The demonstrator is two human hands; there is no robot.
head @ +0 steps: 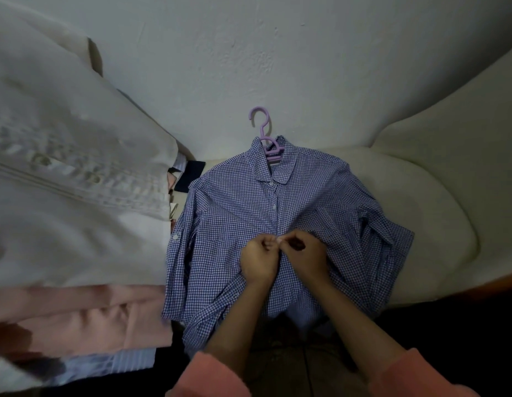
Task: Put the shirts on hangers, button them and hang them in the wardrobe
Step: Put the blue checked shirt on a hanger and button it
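White wall (277,53) behind. Cream sofa (438,213) w/ curved armrest on the right side. Small dark cloth (190,176) by the sofa back, left of centre. Dark floor (464,325) at bottom right.

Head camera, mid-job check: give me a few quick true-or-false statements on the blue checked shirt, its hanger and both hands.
1. The blue gingham checked shirt lies flat with a lilac plastic hanger in its collar. True.
2. Both hands pinch the shirt's front placket. True: left hand and right hand meet there.
3. The shirt already hangs in a wardrobe. False: it lies on a cream cushioned surface.
4. The hanger is white wire. False: lilac plastic.
5. Pale folded garments are piled left of the shirt. True.
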